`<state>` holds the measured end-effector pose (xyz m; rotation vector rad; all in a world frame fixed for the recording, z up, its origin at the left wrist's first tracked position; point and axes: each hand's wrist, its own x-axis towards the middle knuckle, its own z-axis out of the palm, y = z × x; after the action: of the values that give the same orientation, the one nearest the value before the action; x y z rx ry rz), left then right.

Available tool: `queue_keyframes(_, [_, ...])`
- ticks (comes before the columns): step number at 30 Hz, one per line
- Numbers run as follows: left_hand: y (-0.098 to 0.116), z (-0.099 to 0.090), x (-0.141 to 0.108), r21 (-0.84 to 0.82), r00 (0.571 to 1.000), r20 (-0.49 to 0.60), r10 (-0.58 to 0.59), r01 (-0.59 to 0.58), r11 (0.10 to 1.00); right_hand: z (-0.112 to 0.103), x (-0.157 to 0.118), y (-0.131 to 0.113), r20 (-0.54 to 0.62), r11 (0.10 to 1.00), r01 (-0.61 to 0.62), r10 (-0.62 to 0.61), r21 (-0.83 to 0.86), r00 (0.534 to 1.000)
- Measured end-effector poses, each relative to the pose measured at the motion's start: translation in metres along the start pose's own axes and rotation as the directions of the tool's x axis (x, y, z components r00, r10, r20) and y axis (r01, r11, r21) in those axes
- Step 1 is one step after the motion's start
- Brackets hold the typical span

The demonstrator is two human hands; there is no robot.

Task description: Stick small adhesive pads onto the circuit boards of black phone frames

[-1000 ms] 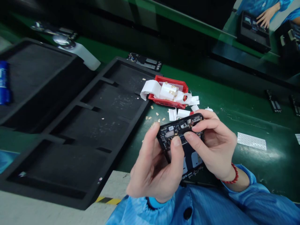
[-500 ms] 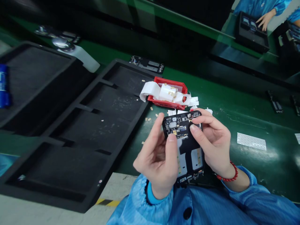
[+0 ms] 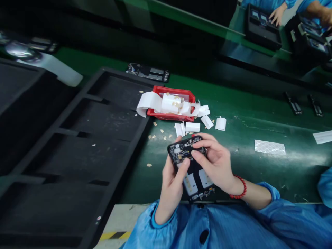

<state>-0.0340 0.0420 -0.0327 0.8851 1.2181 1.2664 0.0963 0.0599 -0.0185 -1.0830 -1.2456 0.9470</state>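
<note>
An opened smartphone, its circuit board and grey inner plates bare, is held tilted close to my body. My left hand grips its left side, thumb on the board and fingers behind the frame. At the upper right corner, my right hand is closed, with thumb and index finger close together on the board. Any tiny part between those two fingertips is too small to make out. Just beyond the phone lie curled white paper pieces and small tan bits.
A red bin holds a white label roll. To the left is a black compartment tray. Another opened phone lies behind it, near a blurred white-handled object. A silvery strip lies right. Co-workers' hands show at upper right.
The view has shifted, so tray and bin sit further left. Both hands keep hold of the phone. My left index finger, raised beside the phone before, is now mostly behind its edge.
</note>
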Motion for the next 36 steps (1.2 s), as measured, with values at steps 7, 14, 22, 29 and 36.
queue_keyframes(7, [-0.006,-0.045,-0.005,0.124,0.943,-0.295,-0.156,0.2,0.972,-0.095,-0.006,0.035,0.05,0.9,-0.013,0.039,-0.435,0.998])
queue_keyframes(14, [-0.007,-0.048,0.012,0.423,0.992,-0.123,0.02,0.034,0.906,-0.11,0.01,0.061,0.338,0.83,0.096,0.116,-0.55,0.934])
queue_keyframes(22, [0.009,0.0,0.011,0.512,0.986,0.137,0.1,-0.156,0.844,-0.095,0.01,0.006,0.436,0.859,0.156,0.084,-0.487,0.896])
queue_keyframes(29, [0.01,0.015,0.008,0.454,0.976,0.149,0.161,-0.212,0.866,-0.085,0.012,-0.01,0.463,0.852,0.28,-0.051,-0.442,0.885])
queue_keyframes(36, [0.013,0.015,0.005,0.468,0.976,0.157,0.151,-0.208,0.859,-0.085,0.016,-0.012,0.528,0.712,0.481,-0.181,-0.512,0.83])
